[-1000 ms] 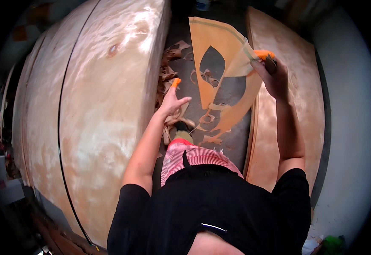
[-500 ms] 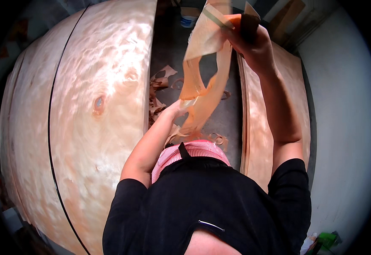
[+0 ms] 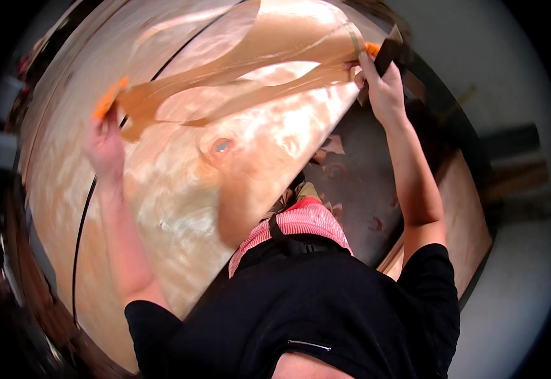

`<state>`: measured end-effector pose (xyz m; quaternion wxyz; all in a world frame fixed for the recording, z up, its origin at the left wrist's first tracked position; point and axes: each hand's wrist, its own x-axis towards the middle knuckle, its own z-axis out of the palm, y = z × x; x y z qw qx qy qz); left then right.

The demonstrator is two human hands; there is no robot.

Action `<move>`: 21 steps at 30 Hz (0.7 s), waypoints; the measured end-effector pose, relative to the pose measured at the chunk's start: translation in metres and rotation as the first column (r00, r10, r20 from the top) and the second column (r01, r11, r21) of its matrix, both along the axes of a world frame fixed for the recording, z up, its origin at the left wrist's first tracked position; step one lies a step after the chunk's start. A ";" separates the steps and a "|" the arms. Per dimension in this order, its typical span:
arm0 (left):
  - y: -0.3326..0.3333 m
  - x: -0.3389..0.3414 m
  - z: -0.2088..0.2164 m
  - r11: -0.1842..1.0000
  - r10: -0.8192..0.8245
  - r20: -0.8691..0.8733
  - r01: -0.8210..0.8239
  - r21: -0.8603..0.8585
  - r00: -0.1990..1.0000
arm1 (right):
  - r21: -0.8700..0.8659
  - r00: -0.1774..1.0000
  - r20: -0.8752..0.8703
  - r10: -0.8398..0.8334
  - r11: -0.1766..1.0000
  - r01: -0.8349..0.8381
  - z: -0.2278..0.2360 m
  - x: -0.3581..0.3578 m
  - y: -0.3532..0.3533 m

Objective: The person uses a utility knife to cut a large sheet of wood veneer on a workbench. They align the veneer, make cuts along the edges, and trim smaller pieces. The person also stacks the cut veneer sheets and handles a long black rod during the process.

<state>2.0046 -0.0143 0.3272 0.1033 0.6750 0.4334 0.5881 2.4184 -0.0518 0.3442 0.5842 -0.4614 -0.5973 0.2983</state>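
Observation:
A thin, tan wood veneer sheet (image 3: 275,45) with large ragged holes stretches between my hands, above a big pale wood panel (image 3: 162,189). My left hand (image 3: 106,142), blurred, with orange covers on its fingertips, is closed on the sheet's left end. At the sheet's right end, my right hand (image 3: 381,85) pinches the veneer and also grips a dark, flat-bladed tool (image 3: 389,50) that points upward; its exact kind does not show. The panel has a knot hole (image 3: 221,147) below the sheet, and a black cord (image 3: 81,234) runs across it.
Torn veneer scraps (image 3: 331,146) lie on the dark floor (image 3: 364,183) beside the panel. To the right a lower stack of wood sheets (image 3: 462,215) stands near a pale wall (image 3: 509,303).
My view has turned left toward the large panel. The veneer has swung from hanging upright over the floor gap to stretched sideways over the panel, with my left hand moved far left.

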 end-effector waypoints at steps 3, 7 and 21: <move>-0.066 0.005 0.044 0.921 0.381 -0.442 -0.292 0.257 0.812 | -0.131 0.983 -0.052 0.175 0.975 -0.180 -0.022 -0.002 0.045; -0.127 0.034 0.010 0.894 0.340 -0.696 -0.446 0.032 0.632 | -0.437 0.922 -0.179 0.344 0.811 -0.388 -0.085 -0.006 0.096; -0.182 0.150 -0.137 0.537 -0.058 -0.545 -0.434 -0.723 0.837 | -0.844 0.641 -0.124 0.757 0.260 -0.470 -0.240 0.035 0.149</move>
